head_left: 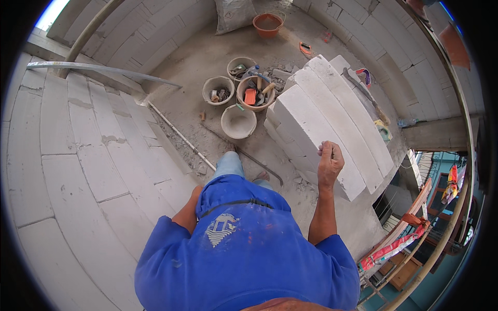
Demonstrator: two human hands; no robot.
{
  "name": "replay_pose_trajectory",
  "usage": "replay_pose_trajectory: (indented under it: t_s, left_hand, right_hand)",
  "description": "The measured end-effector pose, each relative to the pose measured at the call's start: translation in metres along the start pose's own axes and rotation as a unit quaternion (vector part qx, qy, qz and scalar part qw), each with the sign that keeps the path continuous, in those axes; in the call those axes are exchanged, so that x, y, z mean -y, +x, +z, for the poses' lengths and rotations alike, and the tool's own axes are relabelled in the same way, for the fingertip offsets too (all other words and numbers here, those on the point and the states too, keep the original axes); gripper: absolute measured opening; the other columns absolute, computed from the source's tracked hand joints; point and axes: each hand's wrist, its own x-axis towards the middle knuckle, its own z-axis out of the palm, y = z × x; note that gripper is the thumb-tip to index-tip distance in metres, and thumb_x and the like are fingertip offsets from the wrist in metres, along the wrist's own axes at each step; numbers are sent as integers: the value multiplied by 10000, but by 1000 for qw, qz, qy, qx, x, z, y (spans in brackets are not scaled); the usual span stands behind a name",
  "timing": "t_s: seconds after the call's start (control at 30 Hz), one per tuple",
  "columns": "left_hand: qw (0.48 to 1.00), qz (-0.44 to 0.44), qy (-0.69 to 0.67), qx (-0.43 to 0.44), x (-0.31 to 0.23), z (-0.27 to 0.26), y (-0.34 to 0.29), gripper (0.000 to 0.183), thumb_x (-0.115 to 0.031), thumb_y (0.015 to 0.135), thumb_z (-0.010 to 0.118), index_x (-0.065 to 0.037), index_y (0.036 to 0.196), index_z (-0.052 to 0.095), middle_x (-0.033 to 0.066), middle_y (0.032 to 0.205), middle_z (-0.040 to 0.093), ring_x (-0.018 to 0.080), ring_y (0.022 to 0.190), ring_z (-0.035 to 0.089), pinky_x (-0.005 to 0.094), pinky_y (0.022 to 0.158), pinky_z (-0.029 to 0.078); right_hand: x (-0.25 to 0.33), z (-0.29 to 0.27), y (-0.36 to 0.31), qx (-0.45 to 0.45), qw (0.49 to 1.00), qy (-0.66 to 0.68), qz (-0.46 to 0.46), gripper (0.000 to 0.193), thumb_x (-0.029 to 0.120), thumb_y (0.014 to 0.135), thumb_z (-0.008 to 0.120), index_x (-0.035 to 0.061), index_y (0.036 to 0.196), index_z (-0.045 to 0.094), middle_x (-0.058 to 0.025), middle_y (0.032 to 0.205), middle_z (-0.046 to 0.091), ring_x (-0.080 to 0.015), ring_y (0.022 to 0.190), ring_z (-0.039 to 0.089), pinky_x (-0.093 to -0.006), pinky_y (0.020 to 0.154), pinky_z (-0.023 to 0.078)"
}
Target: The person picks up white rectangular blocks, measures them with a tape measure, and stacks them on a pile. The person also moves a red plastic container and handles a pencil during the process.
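Observation:
My right hand (330, 161) is raised in front of the near end of a stack of white lightweight concrete blocks (332, 111). Its fingers are curled in and closed, and nothing shows in them. Down at my left side, my left hand (196, 194) is mostly hidden by my blue shirt, so its fingers do not show. It is nearest to the pale block wall (129, 207) on the left. On top of the stack, at its far right side, lies a long curved blade with a wooden handle (383, 116).
Ahead stand several buckets, among them an empty one (238, 122) and one with tools (256, 94). A metal bar (259, 165) and a white pipe (181, 136) lie by my feet. An orange basin (267, 25) and a sack (234, 15) stand farther back. An opening (394, 202) drops away at right.

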Motion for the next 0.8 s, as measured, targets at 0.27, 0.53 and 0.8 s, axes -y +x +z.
replay_pose_trajectory:
  t_s: [0.27,0.53,0.8]
  left_hand:
    - [988,-35,-132,-75,25,-29,39,406,-344,833,690,-35,1093,727,224,1060,718,353,998,693,403,871,524]
    - [971,-85,-222,-35,87,-107,119,406,-332,838,690,-45,1124,718,236,1104,707,339,1040,686,388,870,524]
    - [880,-197,-430,-45,69,-300,175,549,-364,941,594,-85,1404,494,122,1286,598,310,1074,615,478,865,506]
  right_hand:
    - [10,131,82,32,972,-132,-192,205,112,956,646,-34,1098,666,-221,1121,675,-340,1078,648,-405,953,500]
    - [-80,192,144,-72,866,-494,-22,616,435,976,564,16,1423,492,-219,1475,467,-366,1388,412,-495,1134,320]
    - [-80,198,146,-69,762,-643,37,585,457,985,529,77,1430,509,-114,1521,450,-299,1422,384,-484,1149,303]
